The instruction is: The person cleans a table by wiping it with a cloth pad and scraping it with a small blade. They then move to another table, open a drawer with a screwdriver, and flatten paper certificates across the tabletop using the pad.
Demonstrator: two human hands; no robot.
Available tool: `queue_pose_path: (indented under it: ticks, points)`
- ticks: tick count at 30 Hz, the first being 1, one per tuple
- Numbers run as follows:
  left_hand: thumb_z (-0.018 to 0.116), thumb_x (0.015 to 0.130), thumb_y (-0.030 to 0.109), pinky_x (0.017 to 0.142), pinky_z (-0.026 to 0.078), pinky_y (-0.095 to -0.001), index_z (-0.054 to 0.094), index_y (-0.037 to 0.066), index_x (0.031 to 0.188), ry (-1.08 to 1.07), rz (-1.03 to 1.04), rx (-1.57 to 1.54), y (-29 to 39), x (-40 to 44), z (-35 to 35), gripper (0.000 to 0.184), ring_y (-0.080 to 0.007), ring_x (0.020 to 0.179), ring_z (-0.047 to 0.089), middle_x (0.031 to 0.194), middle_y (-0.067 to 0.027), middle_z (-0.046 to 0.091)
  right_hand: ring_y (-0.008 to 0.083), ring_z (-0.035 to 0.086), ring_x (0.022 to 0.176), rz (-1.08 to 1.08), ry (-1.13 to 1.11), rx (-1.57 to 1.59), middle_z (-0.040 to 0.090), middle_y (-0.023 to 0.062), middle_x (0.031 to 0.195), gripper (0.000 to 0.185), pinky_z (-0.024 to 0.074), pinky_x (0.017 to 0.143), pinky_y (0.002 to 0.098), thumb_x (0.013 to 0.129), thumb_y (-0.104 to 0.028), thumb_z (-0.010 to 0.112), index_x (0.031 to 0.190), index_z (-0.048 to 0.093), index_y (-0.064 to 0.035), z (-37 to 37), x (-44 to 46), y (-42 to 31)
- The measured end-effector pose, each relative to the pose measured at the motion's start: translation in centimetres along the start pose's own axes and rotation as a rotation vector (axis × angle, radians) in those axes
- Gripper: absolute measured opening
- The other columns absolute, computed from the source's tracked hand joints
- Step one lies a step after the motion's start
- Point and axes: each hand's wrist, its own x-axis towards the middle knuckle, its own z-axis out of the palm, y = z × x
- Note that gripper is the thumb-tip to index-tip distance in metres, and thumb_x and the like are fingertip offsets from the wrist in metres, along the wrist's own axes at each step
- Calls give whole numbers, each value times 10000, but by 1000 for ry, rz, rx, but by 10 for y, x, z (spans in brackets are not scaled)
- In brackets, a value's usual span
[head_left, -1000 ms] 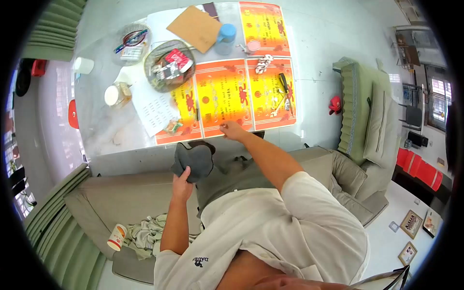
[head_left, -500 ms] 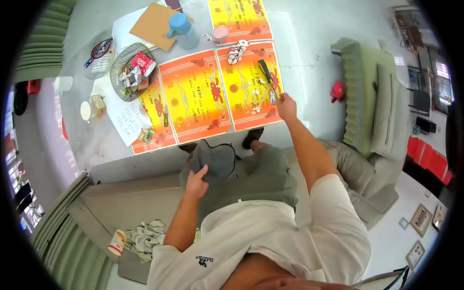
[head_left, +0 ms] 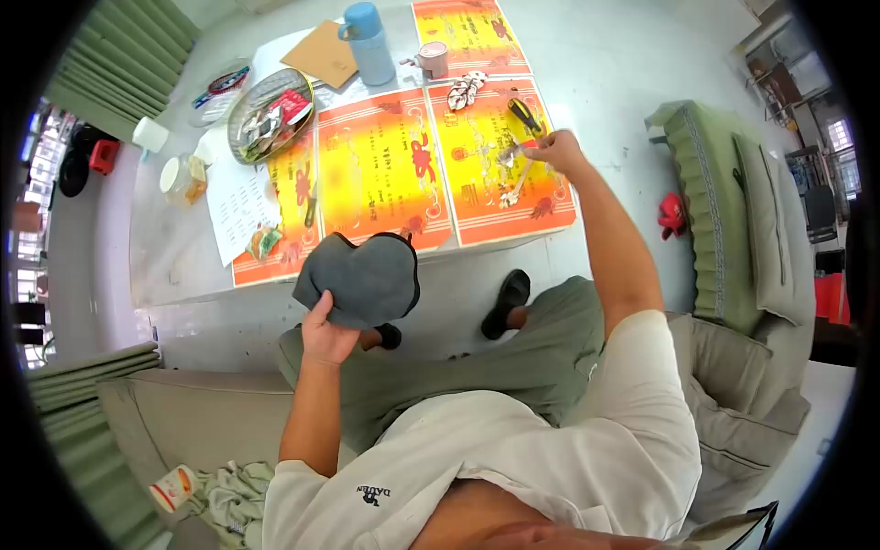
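Note:
My left hand (head_left: 328,335) grips a soft grey cloth piece (head_left: 362,280) with black edging by its lower edge, thumb on top. The cloth is raised in front of the table's near edge. Over the right-hand yellow and orange certificate sheet (head_left: 477,197), my right hand (head_left: 557,152) has its fingers pinched together. A small silvery bit shows at the fingertips, too small to name. Just beyond them lies a tool with a black and yellow handle (head_left: 524,116); its far end is partly hidden by the hand. White scraps (head_left: 513,194) lie on the sheet nearby.
On the table stand a blue thermos jug (head_left: 369,50), a pink cup (head_left: 433,60), a glass bowl (head_left: 240,137) of packets and a jar (head_left: 183,179). A patterned scrunchie (head_left: 466,90) and a small knife (head_left: 311,206) lie on the sheets. A sofa (head_left: 202,412) is behind.
My left hand has lifted the grey cloth from the lap toward the table, spreading it more. My right hand has moved farther over the sheet. The tool has turned and the view has shifted.

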Motion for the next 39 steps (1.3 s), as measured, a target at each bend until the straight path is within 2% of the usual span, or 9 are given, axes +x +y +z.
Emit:
queue_pose_path:
  ticks: [2,7,15,18,23,28,31,35,39]
  points:
    - [508,1007,270,1164,279,-515,432,30,1433,-106,65,-7,-7,-15,-22,495,-320,1365,429,1468,-124,478,153,548,539,11,40,68,623,68,662,376,452,506,339,653,-218,923,657,615,-1,2,-2,-1]
    - [476,1019,288,1158,287,-493,471,29,1401,-67,189,-90,-23,-72,-29,461,-301,1352,443,1446,-117,504,92,377,420,109,245,316,496,24,531,425,302,378,306,828,-332,789,621,578,-25,14,-64,-16]
    - [477,1020,317,1149,308,-497,461,45,1410,-82,388,-109,9,-110,-25,476,-303,1357,438,1461,-110,487,99,403,420,-54,210,889,421,-17,517,393,266,389,276,932,-313,696,661,540,-74,76,-204,-26]
    - [496,1011,333,1146,308,-514,455,67,1418,50,410,-164,13,-111,-43,489,-312,1365,430,1473,-96,477,140,433,459,118,83,1160,413,6,530,502,307,427,281,1003,-461,543,648,442,-121,161,-223,15]
    - [507,1002,340,1155,289,-532,476,72,1405,-20,417,-127,19,-115,-60,485,-315,1370,426,1472,-106,482,181,523,580,309,-28,1514,500,53,647,445,367,442,297,1053,-446,414,872,549,-61,229,-238,3]
    - [542,986,332,1165,274,-547,487,70,1399,46,451,-188,18,-116,-58,492,-330,1376,418,1473,-115,482,170,525,570,201,-35,1056,533,44,640,347,380,474,309,1052,-332,418,895,557,-57,307,-220,95]
    - [536,989,332,1169,265,-551,469,70,1415,90,459,-173,18,-119,-63,505,-341,1386,404,1489,-120,464,176,520,554,-34,-54,355,582,62,675,282,378,483,311,1022,-259,440,910,580,-42,322,-235,131]
    - [515,996,342,1169,261,-551,455,73,1431,43,437,-144,19,-117,-67,515,-347,1394,391,1505,-127,443,198,551,585,451,-49,1144,624,100,707,308,449,541,322,1004,-258,413,915,589,-21,334,-222,102]
    - [506,996,361,1165,266,-551,452,70,1434,135,427,-112,16,-110,-63,529,-345,1398,385,1510,-128,436,234,579,636,810,185,1538,644,166,817,353,468,522,303,1060,-337,349,1108,493,-18,359,-192,106]
